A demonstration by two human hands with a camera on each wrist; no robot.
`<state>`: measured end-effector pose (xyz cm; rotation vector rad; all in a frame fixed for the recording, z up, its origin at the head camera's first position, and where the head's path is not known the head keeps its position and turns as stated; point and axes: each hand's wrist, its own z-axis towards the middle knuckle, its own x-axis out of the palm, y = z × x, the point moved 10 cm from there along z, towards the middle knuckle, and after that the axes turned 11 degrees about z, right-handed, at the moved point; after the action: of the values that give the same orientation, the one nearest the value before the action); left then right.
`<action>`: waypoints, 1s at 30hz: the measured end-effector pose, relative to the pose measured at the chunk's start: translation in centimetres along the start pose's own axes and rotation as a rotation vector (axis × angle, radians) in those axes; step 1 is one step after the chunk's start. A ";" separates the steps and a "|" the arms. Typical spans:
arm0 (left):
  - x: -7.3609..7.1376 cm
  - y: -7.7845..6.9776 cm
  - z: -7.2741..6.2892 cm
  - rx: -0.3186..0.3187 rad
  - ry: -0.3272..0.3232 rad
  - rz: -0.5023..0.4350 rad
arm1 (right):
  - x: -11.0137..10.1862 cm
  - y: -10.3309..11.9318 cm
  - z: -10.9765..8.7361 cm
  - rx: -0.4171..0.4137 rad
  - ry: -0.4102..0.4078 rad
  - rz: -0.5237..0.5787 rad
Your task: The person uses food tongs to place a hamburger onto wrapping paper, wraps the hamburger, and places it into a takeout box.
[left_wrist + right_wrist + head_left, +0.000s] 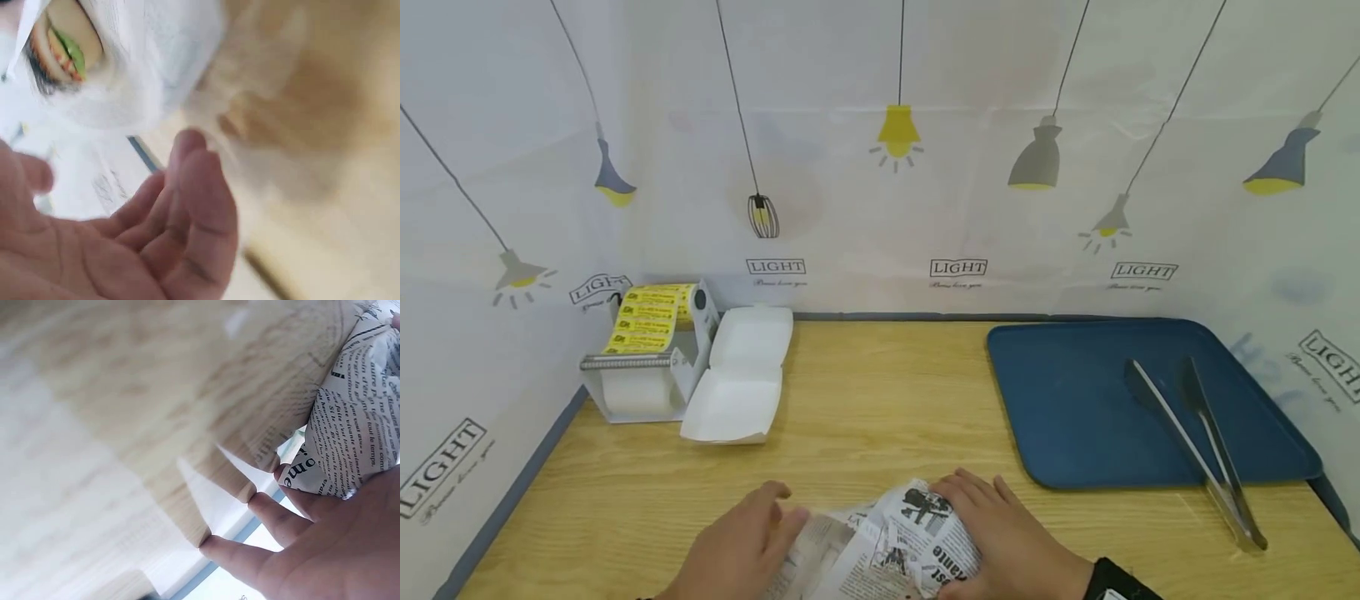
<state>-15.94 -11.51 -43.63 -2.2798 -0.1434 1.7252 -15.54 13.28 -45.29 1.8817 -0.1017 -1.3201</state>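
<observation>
A burger (69, 44) with green lettuce shows in the left wrist view, inside crumpled newsprint-patterned wrapping paper (887, 546). In the head view the paper-wrapped bundle lies low in the middle, and its filling is hidden there. My right hand (1000, 533) holds the bundle's right end, thumb in front and index finger behind. The other fingers (237, 553) spread out with their tips at the wooden tabletop. At the bundle's left side, my left hand (741, 542) has its fingers loosely bent, and nothing is in its palm.
A blue tray (1075, 417) sits at the right, with metal tongs (1221, 467) lying across its front edge. Back left stands a label dispenser (647, 358) with a yellow roll. Next to it lies an opened white box (737, 392). Printed sheeting (842, 208) encloses the table (865, 400).
</observation>
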 end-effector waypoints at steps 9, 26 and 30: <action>3.7 4.2 -1.5 -0.081 0.307 -0.192 | -0.4 -0.3 0.0 0.034 -0.009 0.001; 3.7 3.7 -1.3 -0.055 0.162 -0.060 | -0.1 0.0 0.1 0.006 -0.004 -0.017; 3.1 3.0 -1.5 0.063 0.173 -0.177 | 0.0 0.1 0.2 0.009 -0.009 -0.041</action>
<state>-13.90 -13.87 -47.01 -2.2819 -0.2434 1.4196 -15.67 13.13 -45.21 1.8950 -0.0744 -1.3574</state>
